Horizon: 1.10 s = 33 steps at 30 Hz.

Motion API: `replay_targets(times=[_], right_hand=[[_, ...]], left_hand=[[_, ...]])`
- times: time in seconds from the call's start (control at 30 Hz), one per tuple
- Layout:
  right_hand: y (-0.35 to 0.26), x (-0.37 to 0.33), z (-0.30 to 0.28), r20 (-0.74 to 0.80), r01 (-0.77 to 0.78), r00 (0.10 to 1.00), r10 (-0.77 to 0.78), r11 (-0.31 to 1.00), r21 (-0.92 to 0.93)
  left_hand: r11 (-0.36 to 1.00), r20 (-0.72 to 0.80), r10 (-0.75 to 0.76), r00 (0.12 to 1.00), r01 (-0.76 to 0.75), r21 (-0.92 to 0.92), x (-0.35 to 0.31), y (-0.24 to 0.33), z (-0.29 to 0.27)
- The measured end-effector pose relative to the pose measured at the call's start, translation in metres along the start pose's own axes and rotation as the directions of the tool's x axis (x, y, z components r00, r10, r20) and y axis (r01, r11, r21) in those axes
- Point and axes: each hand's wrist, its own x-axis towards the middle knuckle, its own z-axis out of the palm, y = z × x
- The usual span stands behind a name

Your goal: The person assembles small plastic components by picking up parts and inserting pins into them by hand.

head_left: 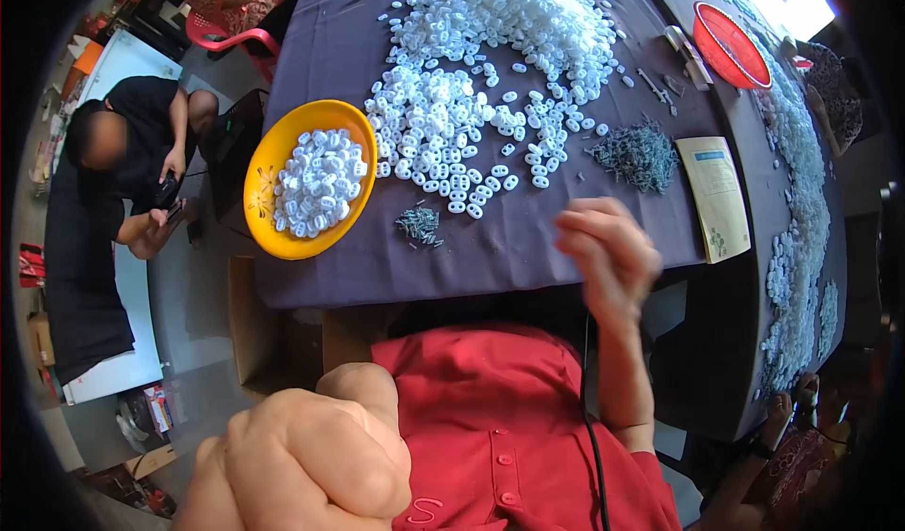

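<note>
The left hand (306, 456) is showing clenched at the lower edge, its contents hidden. The right hand (613, 248) is appearing blurred over the surface (452, 276); its grip cannot be told. White two-holed pieces (429, 121) are lying heaped ahead, overlapping, beside dark screws (636, 156), individually indistinct.

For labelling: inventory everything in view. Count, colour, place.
Two-hole pieces: uncounted, white, main table and bowl.
Bowl: one, yellow, main table left.
Pins: uncounted, grey, piles by bowl and packet.
Packet: one, pale yellow, main table right.
Basket: one, red, upper right.
Main table: one, dark cloth, centre.
Second table: one, dark cloth, right.
Chair: one, red, upper left.
Box: one, brown, below bowl.
Other people: at least four, mixed colours, both sides.
Background clutter: uncounted, mixed, left.
Cable: one, black, over shirt.
Shirt: one, red, lower centre.
Left hand: one, bare, lower left.
Right hand: one, bare, main table front.
</note>
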Motion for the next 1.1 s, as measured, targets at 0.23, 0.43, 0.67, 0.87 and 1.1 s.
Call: replay_targets(times=[0.23, 0.43, 0.67, 0.87, 1.1], right_hand=[[-0.127, 0.013, -0.042, -0.087, 0.203, 0.978, -0.187, 0.801, 0.563], [-0.158, 0.025, -0.061, 0.261, -0.026, 0.952, -0.160, 0.808, 0.589], [-0.133, 0.022, -0.051, 0.169, 0.298, 0.899, -0.405, 0.846, 0.442], [-0.014, 0.029, -0.030, -0.090, -0.222, 0.974, 0.210, 0.962, -0.157], [0.109, 0.011, -0.040, -0.073, -0.206, 0.976, 0.205, 0.764, -0.611]], left_hand=[[0.990, 0.013, 0.143, 0.990, -0.143, -0.006, 0.014, -0.025, 0.009], [0.993, -0.037, 0.121, 0.992, -0.121, 0.008, 0.014, -0.022, 0.010], [0.989, 0.044, 0.139, 0.989, -0.141, 0.050, 0.017, -0.024, -0.005], [0.857, 0.065, -0.490, 0.869, 0.494, -0.148, -0.003, -0.064, -0.052], [0.453, -0.308, -0.663, 0.682, 0.694, 0.560, -0.091, -0.171, -0.095]])
